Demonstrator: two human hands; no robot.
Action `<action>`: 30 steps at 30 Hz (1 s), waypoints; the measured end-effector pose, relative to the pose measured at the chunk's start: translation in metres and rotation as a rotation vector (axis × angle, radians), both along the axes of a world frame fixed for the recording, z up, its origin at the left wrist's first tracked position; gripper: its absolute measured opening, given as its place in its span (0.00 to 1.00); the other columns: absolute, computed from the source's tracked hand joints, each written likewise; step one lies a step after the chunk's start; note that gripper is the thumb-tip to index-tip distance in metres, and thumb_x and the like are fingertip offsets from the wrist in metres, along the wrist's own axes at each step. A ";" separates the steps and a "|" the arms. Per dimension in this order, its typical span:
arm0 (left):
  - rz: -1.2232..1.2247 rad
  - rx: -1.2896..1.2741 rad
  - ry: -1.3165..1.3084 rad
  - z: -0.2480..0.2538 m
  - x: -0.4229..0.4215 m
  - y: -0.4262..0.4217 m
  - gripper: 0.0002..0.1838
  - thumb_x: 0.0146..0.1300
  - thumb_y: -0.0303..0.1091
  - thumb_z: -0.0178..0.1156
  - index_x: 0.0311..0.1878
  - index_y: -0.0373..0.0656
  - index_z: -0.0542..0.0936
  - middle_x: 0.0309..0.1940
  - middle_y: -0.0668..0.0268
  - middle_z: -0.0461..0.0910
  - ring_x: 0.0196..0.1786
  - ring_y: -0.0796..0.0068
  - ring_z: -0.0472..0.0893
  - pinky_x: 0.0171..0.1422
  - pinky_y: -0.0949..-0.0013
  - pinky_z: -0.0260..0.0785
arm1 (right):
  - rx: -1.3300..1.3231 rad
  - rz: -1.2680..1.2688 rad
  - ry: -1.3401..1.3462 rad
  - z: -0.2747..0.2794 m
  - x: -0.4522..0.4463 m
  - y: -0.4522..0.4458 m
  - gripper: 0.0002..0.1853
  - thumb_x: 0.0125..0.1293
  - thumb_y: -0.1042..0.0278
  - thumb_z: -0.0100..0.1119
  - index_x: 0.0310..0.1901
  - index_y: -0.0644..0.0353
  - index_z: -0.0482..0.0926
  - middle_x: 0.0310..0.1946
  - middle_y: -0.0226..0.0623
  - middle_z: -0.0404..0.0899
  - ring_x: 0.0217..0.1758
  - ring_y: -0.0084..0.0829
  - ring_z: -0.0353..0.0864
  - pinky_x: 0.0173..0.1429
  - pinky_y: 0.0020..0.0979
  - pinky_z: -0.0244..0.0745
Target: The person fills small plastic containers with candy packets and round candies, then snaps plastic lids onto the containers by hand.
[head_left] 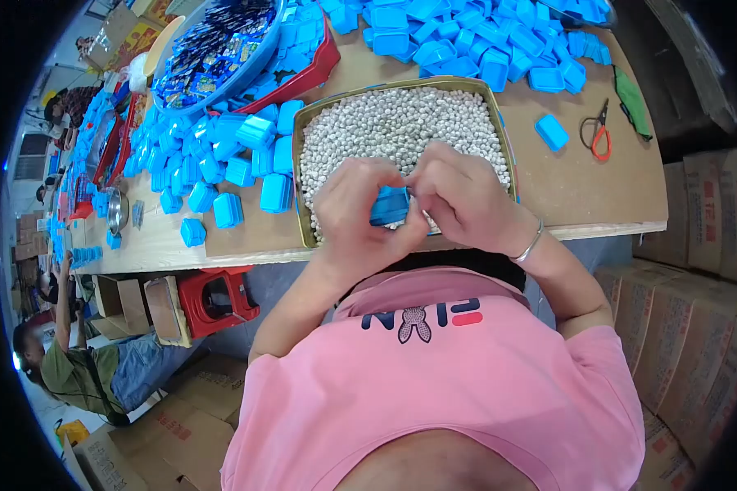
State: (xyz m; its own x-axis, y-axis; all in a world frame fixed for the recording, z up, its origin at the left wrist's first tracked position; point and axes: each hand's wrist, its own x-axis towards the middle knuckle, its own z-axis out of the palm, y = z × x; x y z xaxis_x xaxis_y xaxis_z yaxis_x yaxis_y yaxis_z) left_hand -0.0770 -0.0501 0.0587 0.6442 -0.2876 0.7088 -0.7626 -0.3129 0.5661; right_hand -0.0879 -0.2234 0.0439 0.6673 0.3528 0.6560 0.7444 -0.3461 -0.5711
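Above the near edge of a shallow tray (305, 231) full of small whitish balls (368, 123), my two hands meet. My left hand (356, 209) is wrapped round a small blue plastic box (390, 206). My right hand (467, 192), with a bracelet at the wrist, is closed in a pinch at the box's right side; what its fingertips grip is too small to make out. The inside of the box is mostly hidden by the fingers.
Blue boxes (254, 131) lie piled left of the tray, more (483, 41) behind it. A blue basin (274, 49) holds small packets. Orange-handled scissors (602, 141) and one blue box (552, 132) lie right. A co-worker (82, 372) is at the far left.
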 end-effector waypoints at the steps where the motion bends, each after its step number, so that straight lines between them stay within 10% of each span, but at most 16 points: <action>1: -0.029 0.005 0.108 0.002 0.000 0.004 0.16 0.38 0.24 0.65 0.34 0.41 0.75 0.31 0.63 0.80 0.30 0.71 0.74 0.35 0.72 0.68 | 0.055 0.053 0.135 0.001 0.001 0.000 0.11 0.53 0.84 0.59 0.33 0.56 0.70 0.35 0.31 0.76 0.29 0.27 0.70 0.34 0.25 0.68; 9: -0.347 -0.344 0.839 -0.003 -0.006 0.011 0.19 0.40 0.25 0.62 0.41 0.39 0.76 0.33 0.63 0.81 0.35 0.73 0.78 0.40 0.72 0.72 | 0.199 0.146 0.719 0.019 0.006 -0.015 0.18 0.53 0.78 0.69 0.44 0.57 0.73 0.35 0.28 0.71 0.34 0.22 0.69 0.41 0.24 0.69; 14: 0.180 -0.515 0.780 -0.016 0.036 0.101 0.09 0.58 0.27 0.56 0.43 0.41 0.78 0.40 0.62 0.82 0.38 0.75 0.77 0.45 0.73 0.71 | -0.187 -0.807 -0.048 -0.037 0.084 -0.133 0.08 0.56 0.73 0.64 0.39 0.56 0.80 0.40 0.35 0.76 0.42 0.34 0.76 0.49 0.32 0.72; 19: 0.814 0.121 0.405 -0.069 0.057 0.180 0.14 0.63 0.42 0.62 0.44 0.41 0.82 0.38 0.62 0.82 0.42 0.68 0.76 0.51 0.67 0.68 | -0.580 -1.197 0.186 -0.084 0.096 -0.194 0.20 0.59 0.49 0.67 0.39 0.60 0.81 0.41 0.47 0.77 0.45 0.45 0.75 0.49 0.40 0.74; 26: 0.965 0.376 -0.092 -0.083 0.074 0.176 0.18 0.57 0.39 0.67 0.49 0.41 0.80 0.54 0.54 0.76 0.55 0.55 0.74 0.62 0.57 0.64 | -0.293 -1.081 -0.023 -0.085 0.092 -0.191 0.07 0.56 0.70 0.62 0.37 0.59 0.81 0.40 0.40 0.76 0.44 0.40 0.76 0.49 0.36 0.74; 30: 0.519 0.162 0.016 -0.034 0.065 0.110 0.25 0.53 0.29 0.68 0.56 0.41 0.76 0.55 0.55 0.74 0.56 0.58 0.73 0.62 0.59 0.66 | 0.276 -0.817 0.215 -0.054 0.076 -0.148 0.06 0.56 0.73 0.63 0.36 0.59 0.84 0.33 0.32 0.78 0.32 0.25 0.73 0.39 0.25 0.71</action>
